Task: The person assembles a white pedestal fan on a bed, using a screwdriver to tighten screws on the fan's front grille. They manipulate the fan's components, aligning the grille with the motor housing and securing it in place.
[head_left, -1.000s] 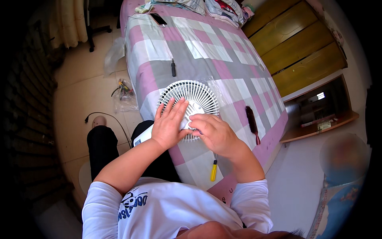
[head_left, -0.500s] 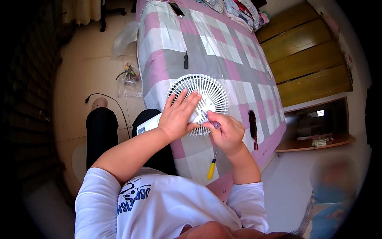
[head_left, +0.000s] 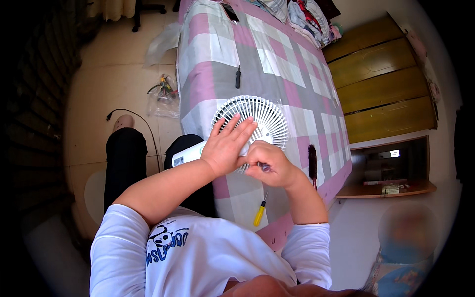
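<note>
Round white plastic fan grille (head_left: pixel 257 121) lying flat, face up, near the checked pink-grey bedspread's (head_left: pixel 277 54) near edge. Left hand (head_left: pixel 225 148) spread wide on it; right hand (head_left: pixel 269 166) fisted around a small tool. Open bedspread beyond; yellow-handled screwdriver (head_left: pixel 259 214) close behind.

A white slatted fan grille (head_left: pixel 257 123) lies on a bedspread (head_left: pixel 217 54) checked in pink, grey and white. A yellow-handled screwdriver (head_left: pixel 259 214) and a black-handled one (head_left: pixel 238 77) lie on it; the sleeves (head_left: pixel 123 247) are white
</note>
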Demonstrator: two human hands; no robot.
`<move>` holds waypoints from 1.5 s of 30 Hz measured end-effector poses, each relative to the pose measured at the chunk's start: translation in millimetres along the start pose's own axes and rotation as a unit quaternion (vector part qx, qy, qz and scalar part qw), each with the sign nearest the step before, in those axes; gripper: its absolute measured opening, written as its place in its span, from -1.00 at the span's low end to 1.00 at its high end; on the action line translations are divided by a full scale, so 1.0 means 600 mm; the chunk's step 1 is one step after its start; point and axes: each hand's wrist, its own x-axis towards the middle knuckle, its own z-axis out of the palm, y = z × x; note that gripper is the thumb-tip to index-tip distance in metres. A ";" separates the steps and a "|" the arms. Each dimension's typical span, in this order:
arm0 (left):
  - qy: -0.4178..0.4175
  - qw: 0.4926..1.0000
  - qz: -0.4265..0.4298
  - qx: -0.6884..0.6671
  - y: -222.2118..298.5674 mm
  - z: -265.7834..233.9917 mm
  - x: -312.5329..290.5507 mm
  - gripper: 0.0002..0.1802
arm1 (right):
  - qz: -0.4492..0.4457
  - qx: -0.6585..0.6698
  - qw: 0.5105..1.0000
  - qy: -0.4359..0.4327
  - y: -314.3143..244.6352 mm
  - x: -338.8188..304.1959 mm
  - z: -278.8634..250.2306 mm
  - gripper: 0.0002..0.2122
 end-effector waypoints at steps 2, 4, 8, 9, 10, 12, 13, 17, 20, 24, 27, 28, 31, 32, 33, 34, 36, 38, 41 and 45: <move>-0.018 1.000 -0.005 -0.020 0.003 -0.009 -0.001 0.03 | -0.011 0.066 0.996 0.051 0.019 -0.013 -0.001 -0.56; -0.019 1.000 -0.008 -0.012 0.002 -0.013 -0.001 0.06 | -0.047 0.136 0.982 0.125 0.031 -0.008 0.014 -0.45; -0.022 1.000 -0.009 -0.004 0.003 -0.014 -0.002 0.08 | -0.051 0.257 0.932 0.250 0.033 0.003 0.034 -0.40; -0.022 1.000 -0.011 -0.002 0.003 -0.016 -0.001 0.08 | -0.042 0.281 0.920 0.270 0.032 0.006 0.034 -0.40; -0.021 1.000 -0.011 -0.004 0.003 -0.016 -0.002 0.07 | -0.033 0.306 0.907 0.289 0.034 0.007 0.035 -0.41; -0.016 1.000 -0.007 -0.011 0.004 -0.015 -0.001 0.04 | -0.060 0.243 0.914 0.318 0.044 -0.005 0.052 -0.46; -0.015 1.000 -0.008 -0.010 0.003 -0.015 0.000 0.02 | -0.088 0.183 0.921 0.331 0.044 -0.004 0.069 -0.48; -0.011 1.000 -0.004 0.001 0.004 -0.011 0.002 -0.06 | -0.196 -0.047 0.909 0.365 0.049 0.012 0.111 -0.51; 0.001 1.000 -0.006 -0.001 0.002 -0.011 0.002 -0.08 | -0.234 -0.024 0.886 0.399 0.061 0.009 0.118 -0.52; -0.006 1.000 -0.009 -0.009 0.004 -0.014 0.005 -0.08 | -0.210 -0.019 0.900 0.381 0.056 0.003 0.109 -0.51; -0.017 1.000 -0.012 -0.009 0.004 -0.013 0.006 0.01 | -0.193 0.059 0.936 0.289 0.047 -0.005 0.069 -0.63; -0.023 1.000 -0.013 -0.008 0.003 -0.012 0.006 0.06 | -0.188 0.089 0.946 0.250 0.041 -0.002 0.054 -0.69; -0.011 1.000 -0.004 0.024 -0.004 -0.005 0.002 0.05 | -0.193 0.113 0.966 0.133 0.020 0.027 0.025 -0.59; -0.014 1.000 -0.004 0.015 -0.003 -0.005 0.004 -0.02 | -0.171 0.133 0.972 0.086 0.014 0.030 0.013 -0.59; -0.018 1.000 -0.005 0.007 -0.001 -0.008 0.006 -0.09 | -0.150 0.152 0.976 0.039 0.009 0.031 0.000 -0.58; -0.021 1.000 -0.005 -0.001 0.001 -0.011 0.008 -0.15 | -0.128 0.172 0.977 -0.009 0.009 0.031 -0.011 -0.58; -0.028 0.999 -0.013 -0.011 0.004 -0.020 0.009 -0.17 | -0.128 0.221 0.963 -0.080 0.024 0.041 -0.025 -0.61; -0.028 0.999 -0.014 -0.016 0.006 -0.021 0.009 -0.18 | -0.136 0.229 0.959 -0.098 0.031 0.045 -0.031 -0.59; -0.018 1.000 -0.004 -0.011 0.005 -0.014 0.010 -0.18 | -0.149 0.202 0.968 0.020 0.024 0.025 -0.005 -0.50; -0.023 1.000 -0.008 -0.007 0.001 -0.012 0.007 0.05 | -0.176 0.112 0.959 0.193 0.038 0.013 0.044 -0.53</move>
